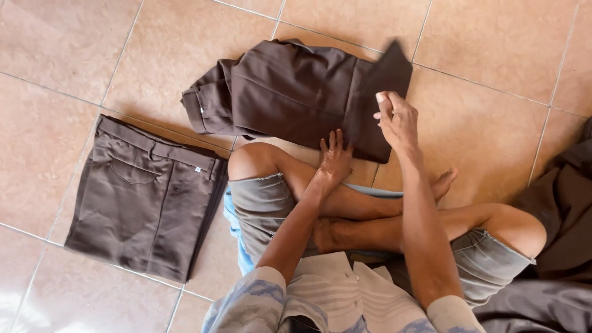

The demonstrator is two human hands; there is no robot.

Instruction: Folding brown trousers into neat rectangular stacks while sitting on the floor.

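Note:
I sit cross-legged on a tiled floor. In front of my knees lies a dark brown pair of trousers [290, 92], partly folded, its waistband toward the left. My left hand [335, 157] presses flat, fingers spread, on the near edge of the trousers. My right hand [398, 120] pinches the right end of the fabric, and a flap of it [388, 71] stands lifted above the hand.
A neat stack of folded brown trousers [145, 197] lies on the floor to my left. A heap of dark brown cloth [564, 209] sits at the right edge by my knee. Beige floor tiles [481, 43] stretch all around.

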